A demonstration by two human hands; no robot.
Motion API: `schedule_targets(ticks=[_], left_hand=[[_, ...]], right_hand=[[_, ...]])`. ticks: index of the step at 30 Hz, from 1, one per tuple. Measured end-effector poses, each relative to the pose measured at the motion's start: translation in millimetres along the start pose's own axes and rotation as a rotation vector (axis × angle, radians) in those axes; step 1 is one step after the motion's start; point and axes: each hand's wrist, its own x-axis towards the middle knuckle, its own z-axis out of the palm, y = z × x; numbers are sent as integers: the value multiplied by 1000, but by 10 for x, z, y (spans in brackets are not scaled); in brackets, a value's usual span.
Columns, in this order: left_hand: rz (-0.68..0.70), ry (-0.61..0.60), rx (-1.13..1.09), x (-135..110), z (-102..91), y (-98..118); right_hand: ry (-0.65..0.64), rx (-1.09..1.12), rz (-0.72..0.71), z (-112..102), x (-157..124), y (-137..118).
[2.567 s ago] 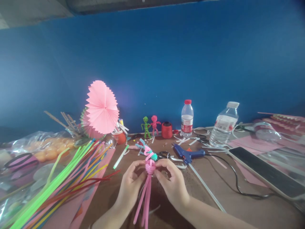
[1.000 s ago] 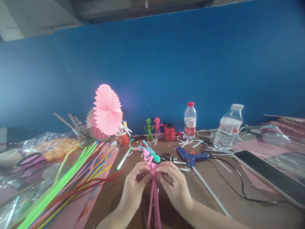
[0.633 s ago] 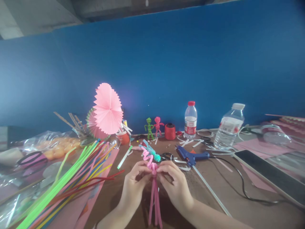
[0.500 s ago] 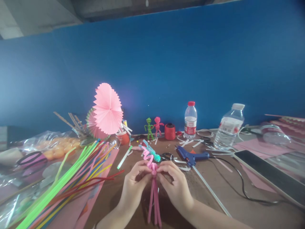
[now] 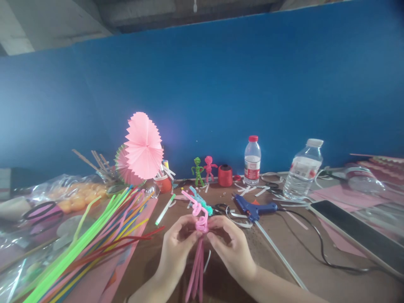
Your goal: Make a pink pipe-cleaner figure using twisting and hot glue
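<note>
Several pink pipe cleaners [image 5: 198, 269] are twisted together, with a curled coil at the top and straight strands hanging down. My left hand [image 5: 178, 242] pinches the twisted part from the left, thumb and fingers closed on it. From the right, my right hand [image 5: 232, 244] grips the same spot, its thumb close to the other thumb. Just beyond the coil lies a turquoise pipe cleaner figure [image 5: 205, 207], partly hidden by the pink curl. Farther back, a green figure [image 5: 197, 171] and a pink figure [image 5: 208, 169] stand upright by the wall.
A bundle of coloured pipe cleaners [image 5: 78, 248] lies at left beside a pink paper fan [image 5: 144, 145]. On the right are a blue glue gun [image 5: 254, 207] with its cord, two bottles [image 5: 252, 162], and a phone [image 5: 356, 231]. Black scissors [image 5: 221, 208] and a marker [image 5: 165, 209] lie in between.
The pink coil has turned and bunched lower, its free end now pointing up and left. The hanging strands have swung to the left. Both hands stay nearly in place.
</note>
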Motion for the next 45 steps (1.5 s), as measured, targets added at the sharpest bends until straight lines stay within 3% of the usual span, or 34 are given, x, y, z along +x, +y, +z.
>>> schedule_targets(ticks=[8,13,19,26,29,33,41,45], left_hand=[[18,31,109,-6,43,18],[47,-9,142,-14,62,74],[51,-55,160,-15,70,76],[75,-56,198,8,56,74],[62,-63,137,10,62,76],[-61,-59,-47,10,79,62],[-207,-118,-366,5,85,56],[-231,-125,-410,-8,89,93]], right_hand=[[27,-121,-28,-16,25,33],[35,-196,0,-16,-4,31],[-96,-277,-94,-43,3,16],[-95,-268,-76,-56,19,-57],[-90,-313,-65,-57,26,-32],[-55,-438,-89,-67,48,13],[-182,-712,-381,-217,193,-40],[-207,-757,-399,-268,264,-55]])
